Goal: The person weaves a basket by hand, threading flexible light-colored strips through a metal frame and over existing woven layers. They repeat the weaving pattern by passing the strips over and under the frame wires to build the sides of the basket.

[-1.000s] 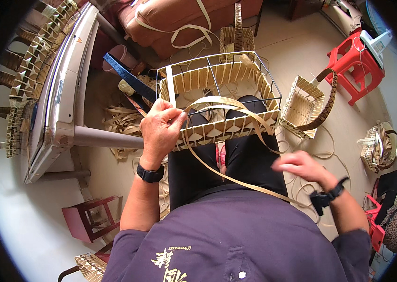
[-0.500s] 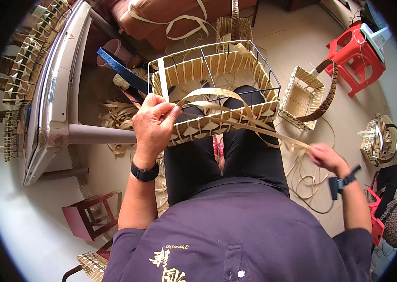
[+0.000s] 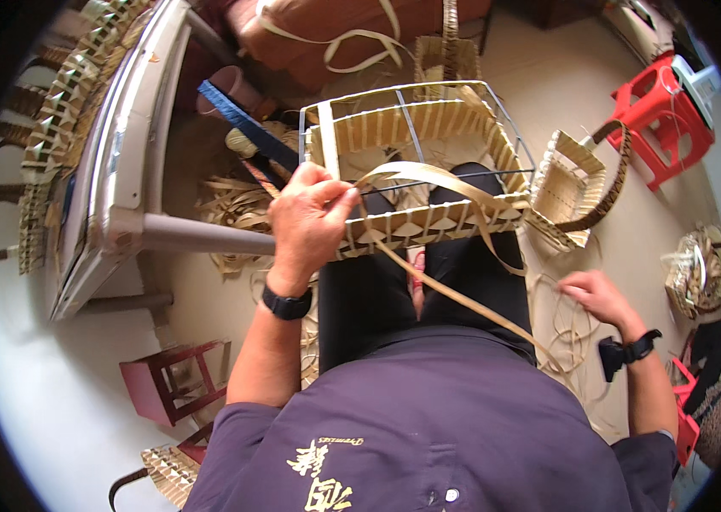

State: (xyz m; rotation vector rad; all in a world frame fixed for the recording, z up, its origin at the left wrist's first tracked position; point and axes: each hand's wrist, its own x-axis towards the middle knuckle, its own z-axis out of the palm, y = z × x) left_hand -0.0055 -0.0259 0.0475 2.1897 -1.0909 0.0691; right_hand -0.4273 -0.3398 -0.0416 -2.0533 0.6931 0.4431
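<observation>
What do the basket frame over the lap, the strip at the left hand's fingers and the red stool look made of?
Basket frame: probably metal wire, dark and smooth; thin bars hold straight.
Strip: tan, flat, flexible, bending in a loose arch; plant fibre, paper or plastic, I cannot tell.
Red stool: likely moulded plastic, smooth, with cut-out openings.

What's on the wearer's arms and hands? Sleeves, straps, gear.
Short dark purple sleeves, forearms uncovered, no gloves. The left hand has a broad black wristband at its wrist. The right hand has a black strap at its wrist, with a boxy black module attached.
</observation>
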